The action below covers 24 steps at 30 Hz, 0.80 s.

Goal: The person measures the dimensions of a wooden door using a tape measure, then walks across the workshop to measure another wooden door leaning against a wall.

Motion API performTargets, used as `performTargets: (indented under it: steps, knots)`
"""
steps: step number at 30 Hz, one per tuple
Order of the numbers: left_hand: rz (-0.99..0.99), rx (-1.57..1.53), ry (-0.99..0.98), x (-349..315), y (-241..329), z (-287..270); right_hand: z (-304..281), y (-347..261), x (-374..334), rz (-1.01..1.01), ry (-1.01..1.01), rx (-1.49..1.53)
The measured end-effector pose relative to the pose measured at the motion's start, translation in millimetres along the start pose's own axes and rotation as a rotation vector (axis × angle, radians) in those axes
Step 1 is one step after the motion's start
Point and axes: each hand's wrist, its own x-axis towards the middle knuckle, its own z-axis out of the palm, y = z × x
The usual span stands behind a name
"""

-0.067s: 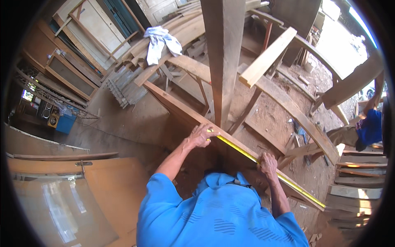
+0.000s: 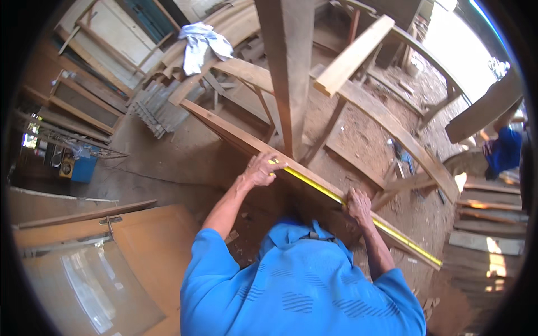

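Observation:
A long wooden board (image 2: 223,127) stands on edge in front of me, running from the far left to the near right. Along its top edge lies a stretched yellow tape measure (image 2: 311,184), reaching the near right end. My left hand (image 2: 260,169) is closed on the tape measure near the board's middle, with bits of yellow showing between the fingers. Further right, my right hand (image 2: 358,205) grips the tape against the board's edge, its fingers curled over; the tape passes beneath it.
Just beyond the board rises a thick wooden post (image 2: 288,73). Trestles with a loose beam (image 2: 354,56) stand behind it. A white cloth (image 2: 203,46) drapes over timber at the far left. A glazed door panel (image 2: 154,246) lies near left. Another person (image 2: 501,151) is at the right edge.
The whole view has shifted slightly, so the scene sits a little further left and up. Both hands keep their places on the tape and board.

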Motion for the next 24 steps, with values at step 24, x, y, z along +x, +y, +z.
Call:
performTargets:
  steps: [24]
  knots:
    - [0.119, -0.071, -0.069, 9.9, -14.6, -4.6, 3.5, -39.4, -3.8, 0.479, 0.027, -0.093]
